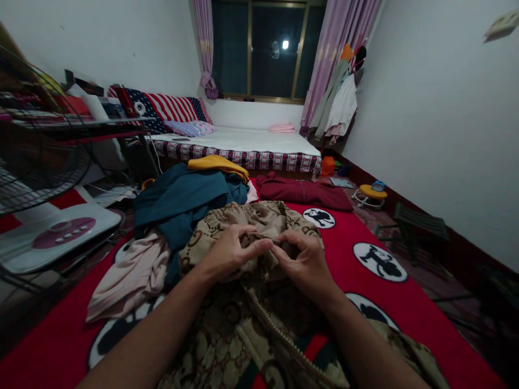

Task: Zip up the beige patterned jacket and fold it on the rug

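Observation:
A tan and brown patterned zip jacket [219,324] lies in front of me, its gathered hood [214,227] toward the far side. My left hand [231,251] pinches the edge of the hood opening between thumb and fingers. Close beside it, my right hand [304,259] grips the same edge, thumb and forefinger pressed together. Below the hands a zipper [275,327] runs down the jacket's front, next to green and red stripes. One sleeve [409,351] reaches out at the lower right.
A teal garment [182,197] with a yellow one [219,163] on top lies at the left, near a pale pink garment [130,275]. A maroon garment [304,192] is spread behind. All rest on a red blanket [344,237]. A fan [60,232] stands left; stools [371,192] stand right.

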`<state>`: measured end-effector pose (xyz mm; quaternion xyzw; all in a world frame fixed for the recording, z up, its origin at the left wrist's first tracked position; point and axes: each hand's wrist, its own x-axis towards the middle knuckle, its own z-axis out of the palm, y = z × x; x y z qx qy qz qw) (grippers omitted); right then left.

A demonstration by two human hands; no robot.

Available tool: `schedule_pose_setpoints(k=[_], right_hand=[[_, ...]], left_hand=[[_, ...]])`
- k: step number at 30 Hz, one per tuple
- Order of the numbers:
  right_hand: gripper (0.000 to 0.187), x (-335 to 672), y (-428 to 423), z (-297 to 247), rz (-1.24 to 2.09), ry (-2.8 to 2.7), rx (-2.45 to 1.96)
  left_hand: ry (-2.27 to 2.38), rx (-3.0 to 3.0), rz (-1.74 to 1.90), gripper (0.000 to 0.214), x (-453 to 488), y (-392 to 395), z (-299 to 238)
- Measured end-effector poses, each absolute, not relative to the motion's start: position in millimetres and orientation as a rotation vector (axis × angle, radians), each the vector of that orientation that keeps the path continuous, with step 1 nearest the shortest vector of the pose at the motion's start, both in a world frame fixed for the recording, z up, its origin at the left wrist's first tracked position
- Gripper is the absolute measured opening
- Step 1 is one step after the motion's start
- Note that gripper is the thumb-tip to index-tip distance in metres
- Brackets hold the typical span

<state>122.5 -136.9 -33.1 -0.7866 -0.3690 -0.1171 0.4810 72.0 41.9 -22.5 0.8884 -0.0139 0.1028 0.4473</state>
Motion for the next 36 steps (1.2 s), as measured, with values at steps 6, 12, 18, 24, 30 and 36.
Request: schedule_pose_setpoints(k=[6,12,18,24,30,36], right_hand=[[0.015,122,-141,-28,-0.188,-0.766,-1.784],[0.019,126,-145,-28,-0.183,-0.586,-1.674],[0.018,126,-147,-32,-0.193,-0.599,-1.672],[0.017,125,-146,-33,-0.191,-0.632,-1.671],[0.015,124,-144,-37,-0.227,-0.647,-1.695],[0.013,124,-144,-40,-0.230,-0.662,-1.688]], left_hand=[[-0.049,2.526,0.702,0.064,57,20,-9],[-0.398,2.662,0.842,0.094,53,10,-6],[-0.368,2.617,0.826,0.066,56,14,-12],[-0.342,2.644,0.840,0.056,58,18,-13],[-0.048,2.726,0.603,0.031,58,13,-15],[0.035,2.769,0.556,0.030,59,13,-17]])
